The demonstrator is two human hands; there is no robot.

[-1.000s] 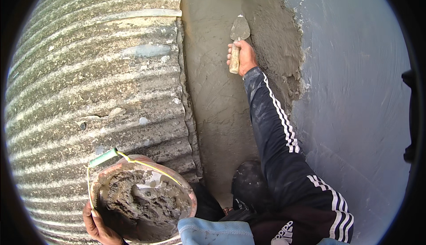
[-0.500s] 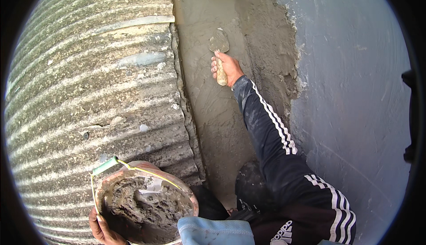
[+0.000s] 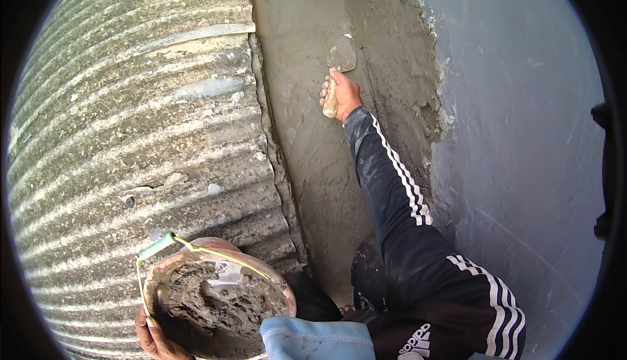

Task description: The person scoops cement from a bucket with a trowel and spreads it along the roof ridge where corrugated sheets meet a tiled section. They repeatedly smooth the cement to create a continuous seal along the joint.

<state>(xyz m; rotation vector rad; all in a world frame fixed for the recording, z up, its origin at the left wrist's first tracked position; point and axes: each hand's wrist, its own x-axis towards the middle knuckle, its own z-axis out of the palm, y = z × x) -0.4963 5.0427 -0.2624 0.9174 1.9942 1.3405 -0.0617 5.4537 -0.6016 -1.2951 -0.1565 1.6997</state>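
Wet grey cement [image 3: 313,151] fills the channel between a corrugated roofing sheet [image 3: 130,131] on the left and a blue-grey painted wall [image 3: 522,164] on the right. The right hand [image 3: 341,95] is wrapped firmly around the pale, mortar-caked handle of a small trowel [image 3: 341,56], whose blade points up the channel and lies flat on the cement, close to the rough plastered strip [image 3: 398,79] along the foot of the wall. The arm reaches out from the lower edge in a dark sleeve [image 3: 398,203] with white stripes.

At the bottom left, the left hand [image 3: 155,339] grips a round bucket [image 3: 196,255] from below, fingers curled against its underside; how far the thumb comes round the rim is hard to make out. The bucket holds lumpy grey mortar [image 3: 209,298] and rests near the lower part of the roofing sheet. A thin yellow wire handle with a green grip [image 3: 155,247] arches over its rim. A light blue cloth [image 3: 313,339] lies just beside the bucket, at the lower edge of the view.
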